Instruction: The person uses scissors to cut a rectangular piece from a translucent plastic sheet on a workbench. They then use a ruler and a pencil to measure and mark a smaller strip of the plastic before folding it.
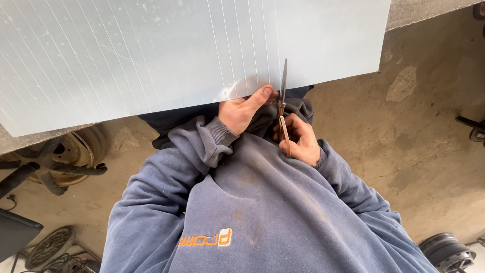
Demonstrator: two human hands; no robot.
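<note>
A large pale blue-white sheet (151, 55) with several thin parallel scored lines lies across a bench top in front of me. My left hand (241, 112) grips its near edge, thumb pressed on top of the sheet. My right hand (299, 139) is closed around the brown handles of metal shears (283, 101). The shears' blades point away from me and reach over the sheet's edge, just right of my left thumb, along one of the lines. Both arms wear blue-grey sweatshirt sleeves.
Below is a stained concrete floor (414, 131). A worn steel wheel rim (76, 149) lies under the bench at left, a dark rim (447, 252) at bottom right, a round grille (50, 246) and a dark flat object (15, 231) at bottom left.
</note>
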